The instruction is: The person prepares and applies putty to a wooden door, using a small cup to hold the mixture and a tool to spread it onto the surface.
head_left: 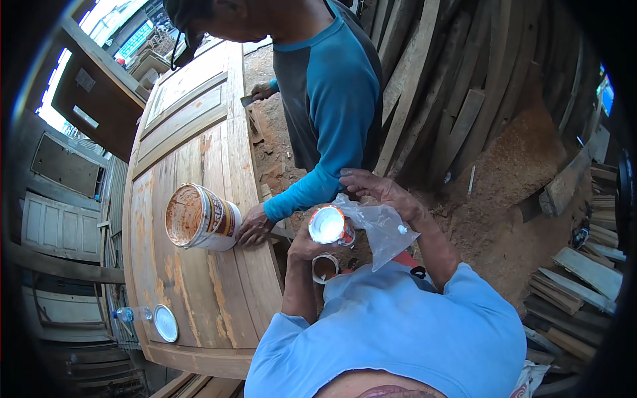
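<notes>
Left grip [306, 244] snug around an open can [328, 226], beyond the door edge [264, 278] (right grip [381, 189] by plastic bag [386, 232], hold unclear)

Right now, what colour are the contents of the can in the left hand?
The contents look white; best seen in the head view, the only one.

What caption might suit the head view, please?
Left hand holds open can, right hand at plastic bag, beside a wooden door.
</notes>
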The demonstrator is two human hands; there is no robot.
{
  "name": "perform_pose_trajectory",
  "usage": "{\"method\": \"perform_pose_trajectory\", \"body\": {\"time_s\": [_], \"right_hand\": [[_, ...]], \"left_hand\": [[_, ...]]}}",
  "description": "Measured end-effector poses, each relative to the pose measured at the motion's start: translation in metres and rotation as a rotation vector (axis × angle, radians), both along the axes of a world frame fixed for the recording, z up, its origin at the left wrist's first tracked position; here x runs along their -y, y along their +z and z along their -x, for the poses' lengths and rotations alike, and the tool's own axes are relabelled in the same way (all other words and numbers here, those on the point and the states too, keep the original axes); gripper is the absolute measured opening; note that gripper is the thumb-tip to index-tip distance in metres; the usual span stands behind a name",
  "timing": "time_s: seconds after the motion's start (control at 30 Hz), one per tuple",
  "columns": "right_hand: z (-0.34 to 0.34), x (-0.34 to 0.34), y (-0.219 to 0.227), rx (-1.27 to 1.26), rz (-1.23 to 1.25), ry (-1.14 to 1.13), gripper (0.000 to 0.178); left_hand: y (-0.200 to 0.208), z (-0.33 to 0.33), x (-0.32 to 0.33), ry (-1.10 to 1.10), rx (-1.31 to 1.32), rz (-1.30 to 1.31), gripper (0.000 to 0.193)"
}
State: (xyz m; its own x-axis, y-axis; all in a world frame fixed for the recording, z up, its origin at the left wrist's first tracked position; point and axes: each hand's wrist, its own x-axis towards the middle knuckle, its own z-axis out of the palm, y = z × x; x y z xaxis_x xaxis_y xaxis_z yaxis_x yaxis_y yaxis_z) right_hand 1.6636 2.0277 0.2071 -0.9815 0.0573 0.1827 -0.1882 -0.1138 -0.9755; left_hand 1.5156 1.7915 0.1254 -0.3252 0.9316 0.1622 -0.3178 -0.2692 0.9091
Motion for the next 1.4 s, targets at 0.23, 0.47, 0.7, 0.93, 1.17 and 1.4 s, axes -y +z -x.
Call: {"method": "perform_pose_trajectory", "body": {"time_s": [0.23,0.47,0.7,0.93,1.17,1.4], "right_hand": [[-0.004,0.007,0.006,-0.080,-0.084,0.043,0.052],[-0.018,0.016,0.019,-0.132,-0.371,-0.035,0.041],[-0.021,0.016,0.007,-0.095,-0.224,-0.165,0.017],[-0.037,-0.013,-0.005,-0.110,-0.157,-0.526,0.008],[-0.057,-0.035,0.037,0.139,-0.851,-1.234,0.017],[-0.056,-0.024,0.022,0.107,-0.774,-1.263,0.020]], "left_hand": [[0.001,-0.011,0.009,0.069,0.063,0.062,0.081],[0.012,-0.017,0.002,0.052,0.027,0.180,0.073],[0.004,-0.022,-0.001,0.041,0.014,0.164,0.082],[0.005,-0.012,-0.006,-0.013,0.047,0.073,0.082],[0.009,0.001,0.022,0.026,-0.061,0.061,0.092],[0.041,-0.033,-0.013,-0.017,-0.199,0.214,0.101]]}}
